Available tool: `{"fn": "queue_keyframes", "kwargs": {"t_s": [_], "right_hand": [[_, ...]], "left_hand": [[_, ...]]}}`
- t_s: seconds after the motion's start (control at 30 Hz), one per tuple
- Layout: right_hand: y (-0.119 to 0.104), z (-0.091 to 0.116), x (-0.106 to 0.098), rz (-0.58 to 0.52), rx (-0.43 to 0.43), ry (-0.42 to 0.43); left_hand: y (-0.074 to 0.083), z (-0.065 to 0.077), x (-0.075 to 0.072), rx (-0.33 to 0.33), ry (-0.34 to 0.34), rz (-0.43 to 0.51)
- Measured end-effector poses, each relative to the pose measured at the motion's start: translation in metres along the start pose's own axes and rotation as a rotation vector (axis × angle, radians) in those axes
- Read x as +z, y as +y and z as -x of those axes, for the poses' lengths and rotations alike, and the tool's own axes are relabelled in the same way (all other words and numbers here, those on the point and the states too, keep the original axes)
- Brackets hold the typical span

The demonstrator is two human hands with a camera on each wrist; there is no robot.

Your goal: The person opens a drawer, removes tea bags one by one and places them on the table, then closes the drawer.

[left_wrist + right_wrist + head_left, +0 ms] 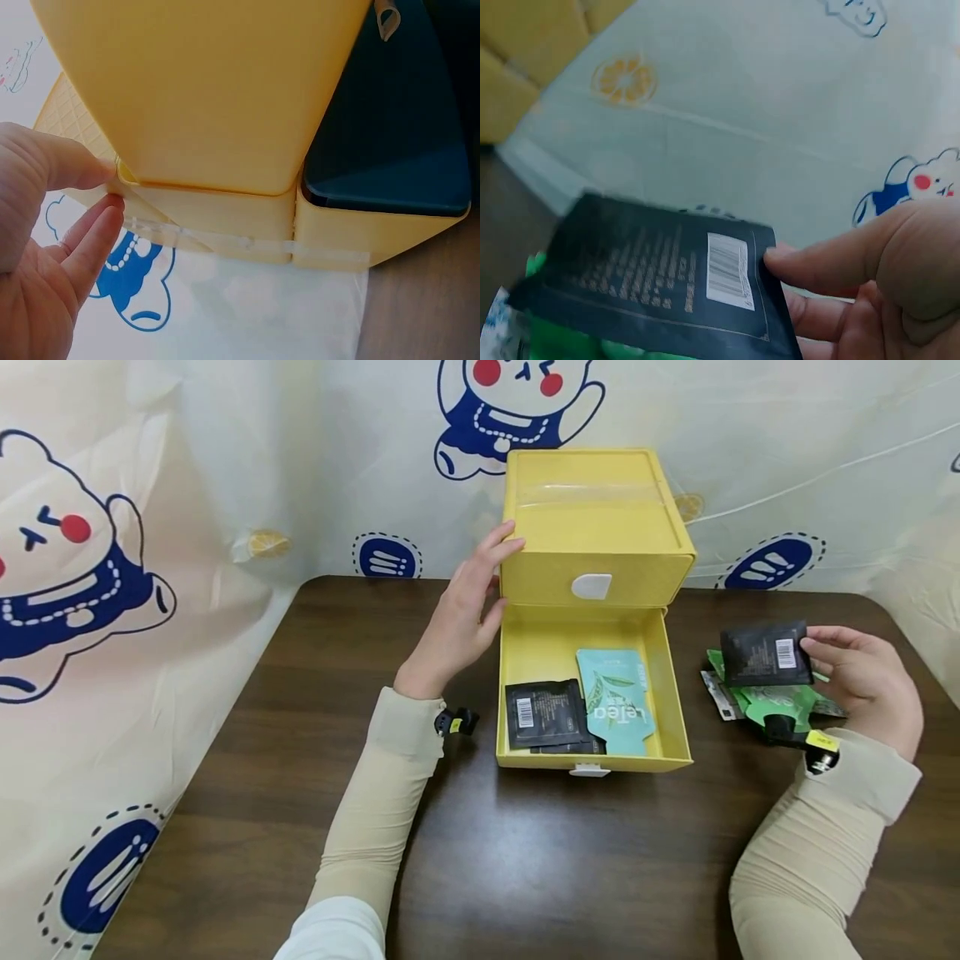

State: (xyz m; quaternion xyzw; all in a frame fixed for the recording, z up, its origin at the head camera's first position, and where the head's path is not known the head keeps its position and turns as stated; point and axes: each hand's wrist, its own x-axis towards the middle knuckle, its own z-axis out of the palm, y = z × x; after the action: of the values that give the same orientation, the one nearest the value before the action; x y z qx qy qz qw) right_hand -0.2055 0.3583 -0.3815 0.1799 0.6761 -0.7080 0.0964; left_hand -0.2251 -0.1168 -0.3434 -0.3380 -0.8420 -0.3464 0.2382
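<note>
My right hand (873,681) pinches a black sachet (765,656) by its right edge, thumb on the barcode side. In the right wrist view the sachet (660,274) is tilted above green packets. My left hand (461,614) rests its fairly straight fingers against the left side of a yellow two-drawer box (600,518). The box's lower drawer (671,693) is pulled out. Inside it, a black sachet (546,714) overlaps another dark one at the front left, and light-blue tea packets (617,697) lie at the right.
Below the held sachet, green packets (780,703) and a silvery packet (722,696) lie in a small pile on the brown table (480,877). A printed cloth (750,460) hangs behind the box and down the left side.
</note>
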Motion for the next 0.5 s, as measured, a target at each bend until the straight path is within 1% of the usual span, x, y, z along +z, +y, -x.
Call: {"fn": "queue_keyframes", "kwargs": {"t_s": [0.07, 0.17, 0.23, 0.33, 0.4, 0.43, 0.5], "right_hand": [[0.0028, -0.0019, -0.0001, 0.157, 0.04, 0.049], [0.006, -0.0032, -0.0005, 0.282, 0.095, 0.104], [0.0075, -0.003, -0.0015, 0.315, 0.115, 0.117], [0.0088, -0.0021, -0.0028, 0.264, 0.123, 0.122], [0.0085, -0.0011, -0.0019, 0.283, 0.105, 0.126], [0.0077, -0.0004, -0.0007, 0.298, 0.096, 0.135], [0.0052, 0.0017, 0.0023, 0.386, 0.07, 0.153]], "left_hand": [[0.0, 0.0004, -0.0005, -0.005, 0.003, -0.002], [-0.0002, 0.0006, -0.0007, -0.008, 0.005, -0.004], [0.0, 0.0007, -0.0006, -0.012, 0.003, -0.004], [0.0003, 0.001, -0.0002, -0.015, 0.002, -0.003], [0.0005, 0.0009, 0.0, -0.015, 0.002, -0.002], [0.0006, 0.0008, 0.0002, -0.014, 0.002, -0.004], [0.0007, 0.0004, 0.0006, -0.009, 0.002, -0.005]]}}
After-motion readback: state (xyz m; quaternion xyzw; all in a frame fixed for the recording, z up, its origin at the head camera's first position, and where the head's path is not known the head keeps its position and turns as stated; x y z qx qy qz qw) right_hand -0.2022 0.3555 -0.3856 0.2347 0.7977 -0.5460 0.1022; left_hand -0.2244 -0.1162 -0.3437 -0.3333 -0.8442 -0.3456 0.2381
